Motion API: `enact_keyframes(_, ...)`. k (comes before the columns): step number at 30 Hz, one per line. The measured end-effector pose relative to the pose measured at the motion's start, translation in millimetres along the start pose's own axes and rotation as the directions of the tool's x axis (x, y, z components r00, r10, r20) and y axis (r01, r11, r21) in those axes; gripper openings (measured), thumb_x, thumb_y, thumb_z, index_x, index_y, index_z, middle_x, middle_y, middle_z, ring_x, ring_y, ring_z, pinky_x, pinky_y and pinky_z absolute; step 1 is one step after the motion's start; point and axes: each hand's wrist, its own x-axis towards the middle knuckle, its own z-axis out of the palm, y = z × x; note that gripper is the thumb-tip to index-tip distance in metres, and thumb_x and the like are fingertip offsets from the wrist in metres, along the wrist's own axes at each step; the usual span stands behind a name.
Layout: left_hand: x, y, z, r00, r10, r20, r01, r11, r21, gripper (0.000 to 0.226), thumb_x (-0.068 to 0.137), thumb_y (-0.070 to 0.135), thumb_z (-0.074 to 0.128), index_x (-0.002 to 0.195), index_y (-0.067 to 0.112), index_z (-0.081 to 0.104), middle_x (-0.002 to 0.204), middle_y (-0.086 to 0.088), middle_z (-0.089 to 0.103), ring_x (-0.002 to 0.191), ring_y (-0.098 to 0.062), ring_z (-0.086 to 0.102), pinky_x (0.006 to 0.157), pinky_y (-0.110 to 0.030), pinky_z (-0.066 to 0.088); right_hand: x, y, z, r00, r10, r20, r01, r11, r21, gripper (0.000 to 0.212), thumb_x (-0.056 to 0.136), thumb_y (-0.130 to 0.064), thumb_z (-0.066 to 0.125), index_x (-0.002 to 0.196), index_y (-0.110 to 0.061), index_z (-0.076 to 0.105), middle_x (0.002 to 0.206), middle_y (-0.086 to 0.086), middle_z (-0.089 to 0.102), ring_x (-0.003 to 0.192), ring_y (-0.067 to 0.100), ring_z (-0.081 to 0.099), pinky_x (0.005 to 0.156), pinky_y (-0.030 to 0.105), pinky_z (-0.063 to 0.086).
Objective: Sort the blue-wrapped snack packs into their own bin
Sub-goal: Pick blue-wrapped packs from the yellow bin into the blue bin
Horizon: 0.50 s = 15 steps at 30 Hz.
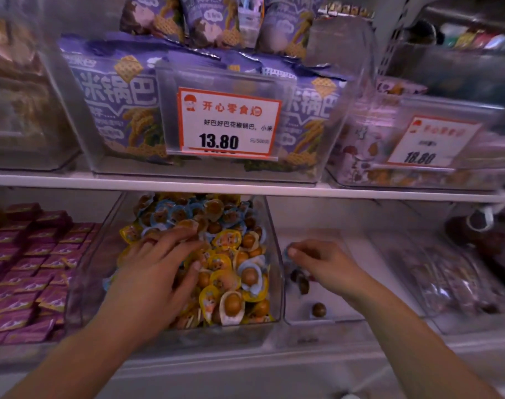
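A clear bin [274, 283] on the lower shelf is heaped with small round snack packs, yellow-wrapped [219, 262] mixed with blue-wrapped [254, 279]. My left hand [156, 269] lies spread on the pile with fingers straight, pressing into the packs. To the right stands a second clear bin [332, 319] with only a few packs on its floor, one of them [319, 310] near the front. My right hand [323, 263] hovers over that bin and pinches a blue-wrapped pack [287, 251] at its fingertips.
Purple square packets [29, 269] fill the bin at the left. A clear bin of dark wrapped snacks [447, 277] sits at the right. The shelf above [245, 187] carries bins of purple snack bags with price cards [228, 122].
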Motion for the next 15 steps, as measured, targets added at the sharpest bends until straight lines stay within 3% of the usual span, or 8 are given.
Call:
enact_keyframes(2, 1.7, 3.1, 0.5, 1.000, 0.028, -0.002, -0.028, 1.000, 0.007, 0.039, 0.091, 0.041, 0.045, 0.119, 0.025, 0.068, 0.134, 0.006, 0.059, 0.110, -0.026, 0.061, 0.091, -0.046, 0.048, 5.2, 5.1, -6.1, 0.997, -0.020, -0.077, 0.008, 0.988, -0.152, 0.016, 0.097, -0.022, 0.058, 0.101, -0.023, 0.073, 0.099, 0.001, 0.075, 0.089, 0.016, 0.069, 0.079, 0.026, 0.054)
enact_keyframes(3, 2.6, 4.3, 0.4, 0.999, 0.031, -0.011, -0.031, 0.999, -0.016, 0.039, 0.091, 0.041, 0.045, 0.118, 0.025, 0.069, 0.132, 0.006, 0.060, 0.111, -0.025, 0.061, 0.092, -0.045, 0.048, 6.3, 3.7, -9.1, 0.988, -0.039, -0.152, 0.015, 0.987, -0.159, 0.018, 0.097, -0.017, 0.056, 0.099, -0.026, 0.071, 0.096, 0.005, 0.075, 0.086, 0.020, 0.070, 0.076, 0.026, 0.054)
enact_keyframes(5, 5.5, 5.0, -1.8, 0.998, 0.001, -0.067, -0.010, 0.991, -0.132, 0.035, 0.092, 0.039, 0.047, 0.114, 0.025, 0.070, 0.127, 0.010, 0.062, 0.113, -0.019, 0.061, 0.092, -0.044, 0.049, 4.1, -7.5, -10.1, 0.946, -0.097, -0.310, 0.071, 0.993, -0.093, 0.027, 0.095, -0.008, 0.053, 0.086, -0.028, 0.069, 0.086, 0.002, 0.075, 0.079, 0.021, 0.070, 0.068, 0.021, 0.051)
enact_keyframes(7, 7.7, 2.8, -6.0, 0.986, -0.060, -0.154, 0.020, 0.968, -0.251, 0.029, 0.092, 0.035, 0.050, 0.109, 0.025, 0.072, 0.121, 0.014, 0.064, 0.111, -0.011, 0.062, 0.092, -0.041, 0.050, -1.1, -23.6, -4.1, 0.913, -0.173, -0.369, 0.167, 0.985, -0.047, 0.030, 0.093, -0.004, 0.052, 0.090, -0.028, 0.070, 0.092, -0.005, 0.074, 0.087, 0.015, 0.068, 0.077, 0.023, 0.054)
enact_keyframes(9, 7.9, -4.3, -11.2, 0.976, -0.101, -0.195, 0.060, 0.977, -0.203, 0.028, 0.091, 0.033, 0.051, 0.110, 0.026, 0.071, 0.120, 0.013, 0.065, 0.106, -0.012, 0.063, 0.091, -0.039, 0.050, -9.1, -44.5, 8.7, 0.881, -0.289, -0.373, 0.283, 0.956, -0.073, 0.026, 0.093, -0.007, 0.054, 0.101, -0.026, 0.070, 0.103, -0.007, 0.072, 0.097, 0.009, 0.065, 0.087, 0.027, 0.053)
enact_keyframes(12, 8.4, -15.1, -15.1, 0.984, -0.171, -0.049, 0.171, 0.985, 0.000, 0.045, 0.091, 0.042, 0.046, 0.129, 0.024, 0.061, 0.136, 0.001, 0.057, 0.115, -0.026, 0.058, 0.097, -0.042, 0.047, -15.4, -76.6, 36.0, 0.805, -0.508, -0.306, 0.457, 0.860, -0.225, 0.028, 0.090, -0.021, 0.051, 0.110, -0.023, 0.069, 0.104, -0.003, 0.069, 0.096, 0.010, 0.060, 0.082, 0.023, 0.049)
enact_keyframes(15, 6.8, -12.3, -7.9, 0.972, -0.189, 0.140, 0.179, 0.980, 0.084, 0.065, 0.092, 0.056, 0.035, 0.149, 0.024, 0.039, 0.157, 0.001, 0.036, 0.144, -0.022, 0.034, 0.113, -0.041, 0.033, -5.4, -98.4, 68.3, 0.866, -0.495, -0.068, 0.442, 0.823, -0.355, 0.039, 0.091, -0.031, 0.050, 0.128, -0.026, 0.060, 0.121, 0.001, 0.064, 0.110, 0.017, 0.058, 0.093, 0.029, 0.049)
